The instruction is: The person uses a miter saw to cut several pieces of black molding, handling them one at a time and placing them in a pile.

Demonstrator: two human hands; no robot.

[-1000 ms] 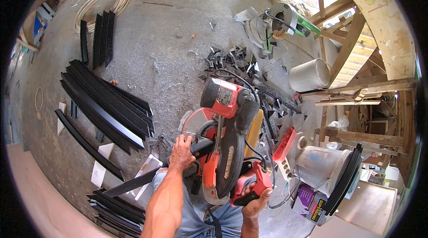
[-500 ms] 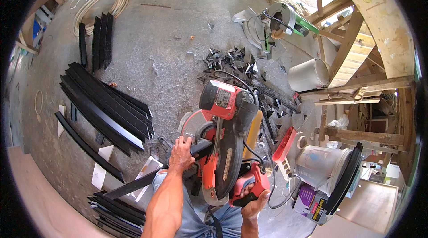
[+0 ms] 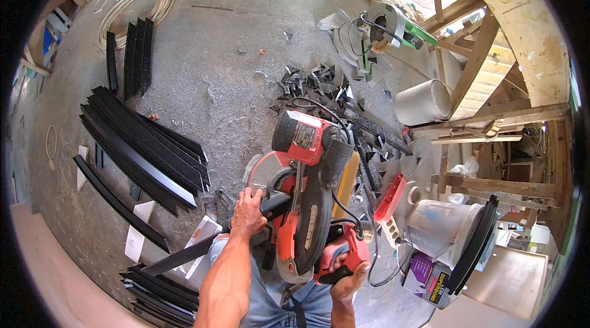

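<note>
In front of my knees stands a red and black miter saw [image 3: 310, 205], its head lowered over the base. Fingers of my right hand [image 3: 347, 273] wrap round the saw's red handle, the thumb lying outside. On the left side of the saw, my left hand [image 3: 249, 211] is closed over a long black strip [image 3: 184, 255] and presses it at the saw. The strip runs down to the left past my knee, its outer end above a stack of black strips [image 3: 161, 294]. The saw hides the strip's inner end.
More black strips [image 3: 144, 150] lie to the left. Black offcuts [image 3: 319, 85] are heaped beyond the saw. A green miter saw [image 3: 381, 30] stands far right. A red power strip [image 3: 388, 199], a bucket [image 3: 439, 230] and a purple box [image 3: 424, 279] are at right, near wooden framing [image 3: 504, 187].
The whole view has shifted very slightly. Both hands, the saw and the black strip keep the same positions relative to each other.
</note>
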